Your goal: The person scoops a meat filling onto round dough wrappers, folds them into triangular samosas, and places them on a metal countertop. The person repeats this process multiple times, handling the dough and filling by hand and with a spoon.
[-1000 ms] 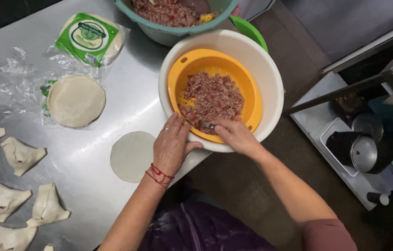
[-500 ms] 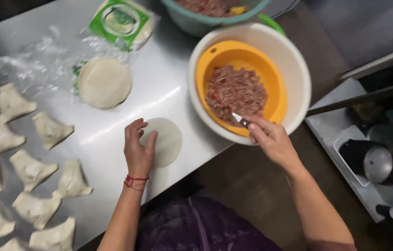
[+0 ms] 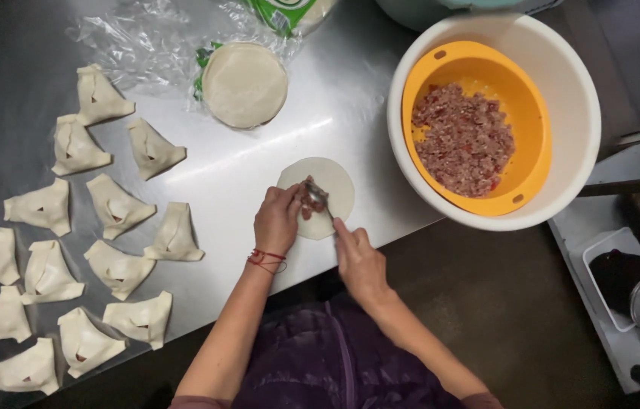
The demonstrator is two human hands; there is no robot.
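Filling placement: we grip the small metal spoon (image 3: 318, 195) in our right hand (image 3: 359, 261), left hand (image 3: 278, 220) pinching minced meat onto the round pale dough wrapper (image 3: 335, 185); keep it centred.

Both forearms reaching up from the bottom edge, bare to the elbow, converging toward one spot. Left hand (image 3: 277, 220) palm down, knuckles up, fingers curled inward with the tips pressed together near the thumb (a thin red thread band around the wrist). Right hand (image 3: 358, 257) lower and just beside it, wrist bent, index finger stretched forward along a slim handle, the other fingers folded in a pinch grip. Fingertips of both hands nearly meeting, left slightly ahead of right. Right elbow angled outward, left forearm running straighter.
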